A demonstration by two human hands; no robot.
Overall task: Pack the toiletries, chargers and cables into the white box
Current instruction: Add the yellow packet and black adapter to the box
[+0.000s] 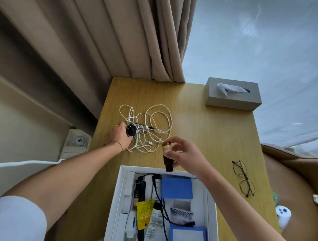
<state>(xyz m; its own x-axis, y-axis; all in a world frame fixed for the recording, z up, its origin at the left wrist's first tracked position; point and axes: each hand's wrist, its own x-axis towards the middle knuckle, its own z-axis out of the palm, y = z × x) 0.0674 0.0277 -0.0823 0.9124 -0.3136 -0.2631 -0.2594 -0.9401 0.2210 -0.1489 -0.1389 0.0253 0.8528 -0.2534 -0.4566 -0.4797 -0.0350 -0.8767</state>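
White box (120, 196) open; right hand (185, 154) pinching amber bottle (167, 158).

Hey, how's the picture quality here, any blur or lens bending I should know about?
Head view: strong wide-angle bending, the curtain and desk edges splay outward. Slight motion softness on the right hand and the brown bottle it holds; the left hand on the black charger is sharper. Soft, even daylight, faint shadows, no harsh glare.

One white box (211, 201), one brown bottle (167, 158), one tissue box (231, 101), one pair of glasses (243, 178).
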